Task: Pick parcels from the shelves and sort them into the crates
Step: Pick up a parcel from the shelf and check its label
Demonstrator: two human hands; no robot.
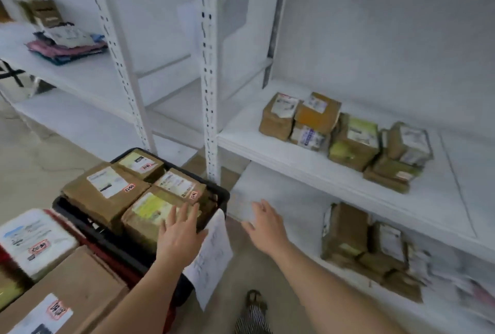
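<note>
Both hands empty, fingers spread: left hand [180, 234] rests on a parcel [150, 215] in the full black crate [222, 197]; right hand [265, 226] hovers near the shelves [294, 162]. More parcels [345, 229] wait right; best gripped squarely, one at a time.

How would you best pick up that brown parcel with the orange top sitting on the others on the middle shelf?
Judging from its pose, take the orange-topped parcel from above, fingers on its left and right edges. It lies tilted on top of the pile, so its top and sides look free, while neighbours crowd its lower part. The right hand, open, is nearer the shelf.
</note>
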